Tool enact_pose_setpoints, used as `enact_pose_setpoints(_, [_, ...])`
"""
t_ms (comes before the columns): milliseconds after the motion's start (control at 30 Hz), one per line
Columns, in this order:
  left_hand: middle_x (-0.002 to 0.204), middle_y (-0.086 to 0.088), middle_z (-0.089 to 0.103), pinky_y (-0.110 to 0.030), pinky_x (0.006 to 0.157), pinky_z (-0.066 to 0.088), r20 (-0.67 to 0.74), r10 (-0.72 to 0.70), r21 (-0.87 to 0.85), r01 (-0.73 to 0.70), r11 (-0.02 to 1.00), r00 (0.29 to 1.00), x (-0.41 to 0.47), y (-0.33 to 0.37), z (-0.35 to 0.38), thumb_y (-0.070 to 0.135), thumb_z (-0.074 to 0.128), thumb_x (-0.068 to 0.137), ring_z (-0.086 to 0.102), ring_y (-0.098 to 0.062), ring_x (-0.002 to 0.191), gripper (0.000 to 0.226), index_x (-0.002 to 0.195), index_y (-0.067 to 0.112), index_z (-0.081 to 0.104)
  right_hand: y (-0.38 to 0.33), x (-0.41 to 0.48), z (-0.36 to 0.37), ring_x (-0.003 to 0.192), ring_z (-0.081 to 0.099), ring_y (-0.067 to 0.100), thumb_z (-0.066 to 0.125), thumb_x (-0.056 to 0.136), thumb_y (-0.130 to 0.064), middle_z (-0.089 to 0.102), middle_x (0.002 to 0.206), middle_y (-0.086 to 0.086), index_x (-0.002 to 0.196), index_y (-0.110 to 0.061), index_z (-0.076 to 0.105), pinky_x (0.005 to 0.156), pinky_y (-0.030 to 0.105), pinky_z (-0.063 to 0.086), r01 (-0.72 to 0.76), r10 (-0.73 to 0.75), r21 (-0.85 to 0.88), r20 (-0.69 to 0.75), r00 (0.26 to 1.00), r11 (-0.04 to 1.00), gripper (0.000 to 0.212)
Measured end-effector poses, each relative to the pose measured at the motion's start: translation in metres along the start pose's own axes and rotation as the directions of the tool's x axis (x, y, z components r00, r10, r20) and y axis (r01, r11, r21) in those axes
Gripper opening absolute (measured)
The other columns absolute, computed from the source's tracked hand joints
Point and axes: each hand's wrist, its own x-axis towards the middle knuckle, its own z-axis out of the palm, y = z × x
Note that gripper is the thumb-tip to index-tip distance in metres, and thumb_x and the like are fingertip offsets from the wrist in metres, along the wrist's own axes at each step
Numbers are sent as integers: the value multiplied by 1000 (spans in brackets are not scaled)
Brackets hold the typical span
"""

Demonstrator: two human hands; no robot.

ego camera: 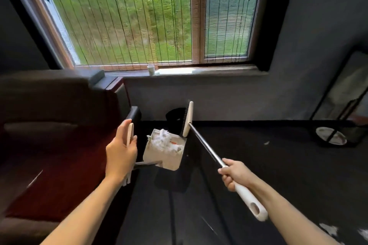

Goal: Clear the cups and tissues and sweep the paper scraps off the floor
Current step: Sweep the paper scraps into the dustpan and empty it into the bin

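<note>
My left hand (120, 152) grips the cream handle of a white dustpan (163, 158), which hangs above the dark floor. Crumpled white tissues and paper scraps (165, 141) lie inside the pan. My right hand (233, 174) grips the white handle of a broom; its metal shaft (207, 145) runs up to the cream brush head (188, 119), raised beside the pan. A black bin (175, 117) stands behind the pan against the wall. A small paper cup (151, 69) sits on the window sill.
A dark red sofa (49, 135) fills the left side. White paper scraps (330, 229) lie on the floor at bottom right, one small scrap (266, 142) farther off. A black metal stand with a round plate (330, 135) is at right.
</note>
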Motion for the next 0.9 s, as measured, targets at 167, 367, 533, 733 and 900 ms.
enact_pose_setpoints(167, [115, -4, 65, -25, 85, 42, 47, 26, -72, -23, 997, 999, 104, -41, 47, 7, 61, 88, 60, -13, 104, 49, 129, 30, 48, -57, 66, 23, 32, 36, 4, 47, 93, 7, 40, 53, 4, 152, -16, 18, 30, 13, 30, 11, -9, 53, -49, 999, 999, 69])
enact_pose_setpoints(367, [122, -12, 62, -42, 96, 48, 194, 143, -77, -130, 989, 970, 231, -87, 109, 6, 54, 92, 60, -29, 113, 48, 137, 20, 46, -115, 163, 56, 28, 33, 3, 43, 95, 8, 34, 57, 4, 152, -16, 17, 28, 11, 27, 32, -19, 108, -117, 993, 994, 67])
enact_pose_setpoints(533, [91, -23, 63, -44, 57, 55, 368, 401, 140, -477, 868, 839, 310, -92, 150, 8, 56, 90, 62, -40, 67, 52, 139, 18, 43, -150, 204, 77, 29, 34, 4, 45, 94, 8, 38, 52, 4, 152, -17, 18, 29, 12, 28, 26, 2, 167, -168, 986, 986, 68])
enact_pose_setpoints(733, [68, -2, 57, -21, 25, 38, 429, 767, 198, -878, 436, 478, 337, -125, 215, 5, 42, 70, 53, -19, 37, 58, 123, 19, 61, -179, 232, 75, 32, 36, 5, 47, 93, 7, 42, 50, 5, 151, -18, 20, 29, 12, 28, 21, 21, 224, -184, 983, 974, 68])
enact_pose_setpoints(900, [92, 4, 62, -20, 39, 47, 683, 686, 41, -951, 307, 251, 335, -164, 256, 6, 42, 75, 62, -8, 58, 57, 126, 25, 60, -185, 247, 65, 33, 39, 8, 50, 91, 8, 46, 49, 6, 150, -20, 25, 30, 14, 30, 29, 11, 254, -157, 988, 967, 70])
